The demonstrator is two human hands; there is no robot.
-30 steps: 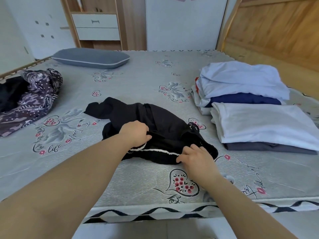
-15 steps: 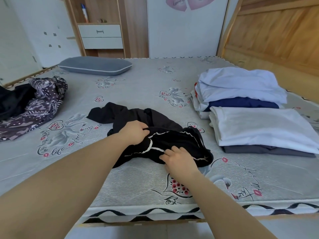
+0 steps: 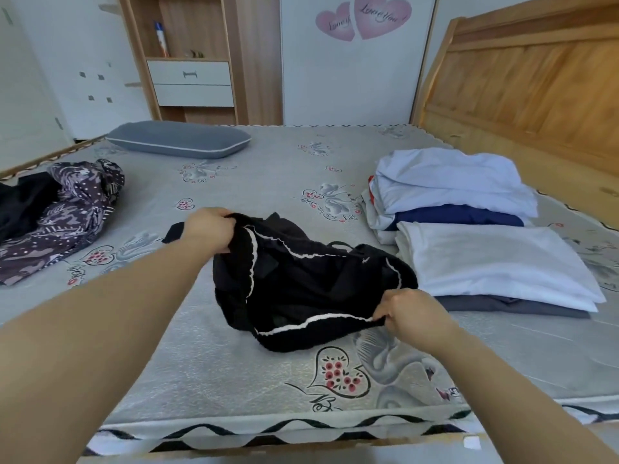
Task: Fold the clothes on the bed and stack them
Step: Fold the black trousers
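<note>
A home bedroom: bed (image 3: 268,169), pillow (image 3: 177,140), wooden headboard (image 3: 536,88).

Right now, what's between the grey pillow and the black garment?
Head view: only bare printed bedsheet between the grey pillow and the black garment.

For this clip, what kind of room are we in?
Most likely a home bedroom: a bed with a wooden headboard, a grey pillow, and a wardrobe with drawers along the far wall.
</note>
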